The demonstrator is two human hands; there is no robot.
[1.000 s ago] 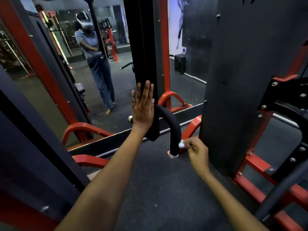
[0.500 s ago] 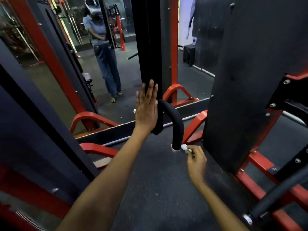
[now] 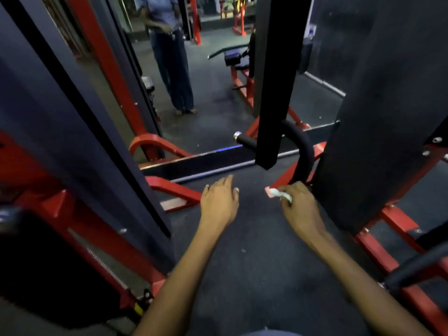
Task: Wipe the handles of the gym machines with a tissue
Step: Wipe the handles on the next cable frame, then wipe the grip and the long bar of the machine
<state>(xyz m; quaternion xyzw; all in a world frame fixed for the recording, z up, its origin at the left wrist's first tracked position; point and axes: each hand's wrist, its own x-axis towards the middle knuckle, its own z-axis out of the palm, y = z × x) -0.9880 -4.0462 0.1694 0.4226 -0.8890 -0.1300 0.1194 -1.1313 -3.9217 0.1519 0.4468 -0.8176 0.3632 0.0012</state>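
We stand on a dark rubber floor (image 3: 254, 251) before a wall mirror (image 3: 206, 98), among red machine frames (image 3: 174, 190). One curved padded handle (image 3: 303, 151) hangs ahead. Our left hand (image 3: 219, 202) is relaxed and holds nothing. Our right hand (image 3: 299, 204) pinches one white tissue (image 3: 278, 194), just below the handle's lower end.

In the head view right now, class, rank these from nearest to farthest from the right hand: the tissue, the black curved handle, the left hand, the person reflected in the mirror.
1. tissue: in the right hand.
2. black curved handle: just above that hand.
3. left hand: to its left, apart.
4. person reflected in the mirror: far off, upper left.
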